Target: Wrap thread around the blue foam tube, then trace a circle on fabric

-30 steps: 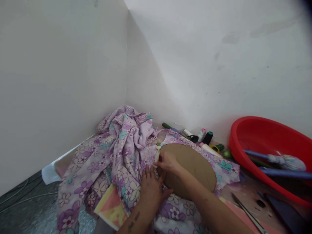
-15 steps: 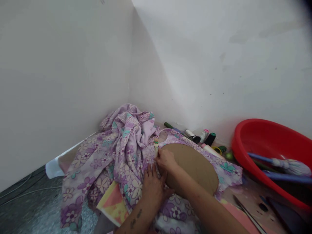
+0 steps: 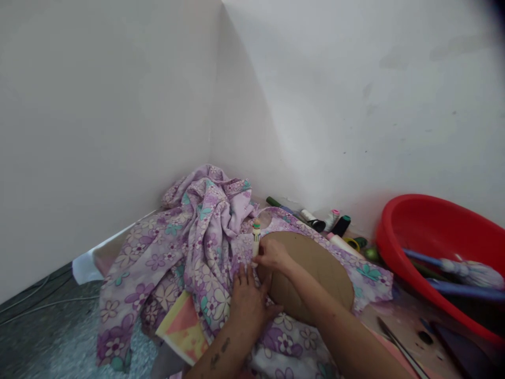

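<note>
An oval piece of brown cardboard [image 3: 311, 263] lies on purple flowered fabric [image 3: 213, 237], which is bunched up to its left and flat under it. My right hand [image 3: 272, 255] is closed around a thick white pen [image 3: 256, 237] with a green band near its top. The pen stands upright at the cardboard's left edge; its tip is hidden by my fingers. My left hand [image 3: 249, 295] lies spread, fingers stretched out, on the fabric by the cardboard's lower left edge.
A red basin [image 3: 398, 210] holding a blue-handled brush stands at the right. Several thread spools [image 3: 341, 226] lie along the wall. Scissors [image 3: 398, 345] and a dark flat object [image 3: 465, 347] rest at lower right. A yellow-pink patterned cloth [image 3: 183, 329] shows at lower left.
My right hand and the pen have shifted very slightly, with the pen now more upright and showing more of its length. My left hand stays on the fabric.
</note>
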`<move>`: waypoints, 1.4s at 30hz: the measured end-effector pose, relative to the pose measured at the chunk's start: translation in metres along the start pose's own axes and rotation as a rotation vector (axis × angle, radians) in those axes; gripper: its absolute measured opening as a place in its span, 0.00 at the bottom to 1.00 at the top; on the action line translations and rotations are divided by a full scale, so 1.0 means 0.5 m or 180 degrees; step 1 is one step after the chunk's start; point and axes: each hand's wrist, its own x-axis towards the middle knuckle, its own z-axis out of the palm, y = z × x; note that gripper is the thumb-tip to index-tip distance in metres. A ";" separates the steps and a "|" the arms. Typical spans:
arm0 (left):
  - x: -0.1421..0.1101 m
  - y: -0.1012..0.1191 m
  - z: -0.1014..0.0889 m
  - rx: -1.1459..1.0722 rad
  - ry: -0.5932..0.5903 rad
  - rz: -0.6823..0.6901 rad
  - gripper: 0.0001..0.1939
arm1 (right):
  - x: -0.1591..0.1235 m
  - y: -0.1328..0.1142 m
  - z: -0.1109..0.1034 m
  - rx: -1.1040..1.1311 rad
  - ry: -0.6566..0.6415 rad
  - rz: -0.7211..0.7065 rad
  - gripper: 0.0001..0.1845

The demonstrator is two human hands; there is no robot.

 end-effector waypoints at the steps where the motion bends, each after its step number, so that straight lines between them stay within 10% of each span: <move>1: -0.001 0.000 -0.001 -0.0007 -0.0017 -0.0003 0.37 | -0.002 0.001 0.000 -0.0004 -0.0031 -0.0040 0.16; 26: -0.002 0.001 -0.005 -0.0223 0.0087 -0.0013 0.33 | 0.016 -0.054 0.023 -0.0066 0.0203 0.0346 0.13; 42: 0.007 0.006 -0.009 0.0511 0.0110 0.0177 0.29 | -0.034 0.005 0.051 0.2563 0.0975 0.0901 0.10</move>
